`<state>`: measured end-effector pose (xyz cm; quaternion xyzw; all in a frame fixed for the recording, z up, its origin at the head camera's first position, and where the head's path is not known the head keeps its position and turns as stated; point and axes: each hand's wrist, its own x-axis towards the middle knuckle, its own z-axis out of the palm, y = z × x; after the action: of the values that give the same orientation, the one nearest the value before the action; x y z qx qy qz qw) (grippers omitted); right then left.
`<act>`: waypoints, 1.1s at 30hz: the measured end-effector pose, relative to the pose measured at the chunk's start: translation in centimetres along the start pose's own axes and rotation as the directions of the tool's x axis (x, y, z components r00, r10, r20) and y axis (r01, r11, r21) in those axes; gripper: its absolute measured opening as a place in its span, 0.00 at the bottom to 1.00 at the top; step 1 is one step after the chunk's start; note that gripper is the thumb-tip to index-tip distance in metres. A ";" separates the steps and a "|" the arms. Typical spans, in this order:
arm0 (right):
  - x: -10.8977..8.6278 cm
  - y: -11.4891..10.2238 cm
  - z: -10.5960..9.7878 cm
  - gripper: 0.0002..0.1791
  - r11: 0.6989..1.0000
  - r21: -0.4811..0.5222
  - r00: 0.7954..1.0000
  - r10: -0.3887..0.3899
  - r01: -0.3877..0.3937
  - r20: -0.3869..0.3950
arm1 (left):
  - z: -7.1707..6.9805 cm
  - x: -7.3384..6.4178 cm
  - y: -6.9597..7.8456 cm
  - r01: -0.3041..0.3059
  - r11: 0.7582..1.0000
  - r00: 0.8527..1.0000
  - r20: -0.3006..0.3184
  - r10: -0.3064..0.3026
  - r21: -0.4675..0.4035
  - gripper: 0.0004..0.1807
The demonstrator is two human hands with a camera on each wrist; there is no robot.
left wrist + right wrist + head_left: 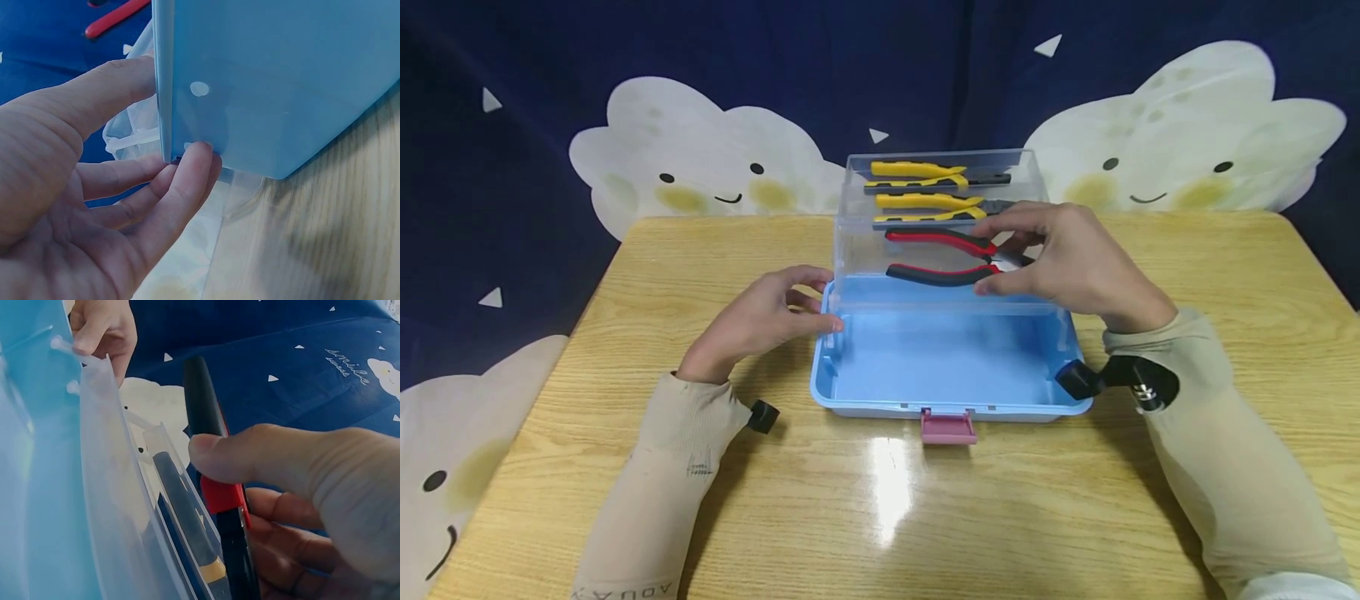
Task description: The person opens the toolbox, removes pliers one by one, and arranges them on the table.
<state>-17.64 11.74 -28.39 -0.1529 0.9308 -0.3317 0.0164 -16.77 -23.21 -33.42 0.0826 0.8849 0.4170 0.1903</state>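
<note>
A light-blue toolbox (936, 367) stands open on the table, a clear plastic tray (861, 250) raised over its back. My left hand (767, 310) grips the box's left wall near the back corner, thumb on the inner side and fingertips (195, 165) on the outer side. With thumb and fingers my right hand (1075, 258) holds red-and-black pliers (934, 240) near their head, the handles pointing left and spread apart. These pliers are over the tray's front part. Behind them, two yellow-and-black pliers (917, 169) lie in the tray, the nearer pair's head partly hidden by my right hand.
A pink latch (948, 429) hangs from the box's front edge. The wooden table (775, 517) extends around the box. Behind it hangs a dark-blue cloth (820, 58) printed with white clouds. Small black cameras sit on both wrists.
</note>
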 end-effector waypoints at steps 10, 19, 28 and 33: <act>-0.4 -0.5 0.3 0.33 0.996 0.040 0.996 -0.079 0.081 -0.043 | 0.0 0.2 0.0 -0.006 1.000 1.000 -0.004 0.006 0.014 0.40; -0.8 -0.9 0.5 0.33 0.988 0.078 0.989 -0.131 0.135 -0.062 | 0.0 0.1 0.0 -0.014 1.000 1.000 -0.006 0.014 0.011 0.40; -1.1 -1.4 0.5 0.33 0.981 0.111 0.987 -0.150 0.156 -0.066 | 0.0 0.1 0.0 -0.014 1.000 1.000 -0.005 0.014 -0.001 0.39; -1.3 -1.6 0.5 0.33 0.976 0.114 0.981 -0.179 0.186 -0.070 | 0.0 0.1 -0.1 -0.012 1.000 1.000 -0.006 0.012 -0.004 0.40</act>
<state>-15.92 10.62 -27.92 -0.2266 0.8911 -0.3917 -0.0327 -16.84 -23.22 -33.53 0.0860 0.8841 0.4203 0.1854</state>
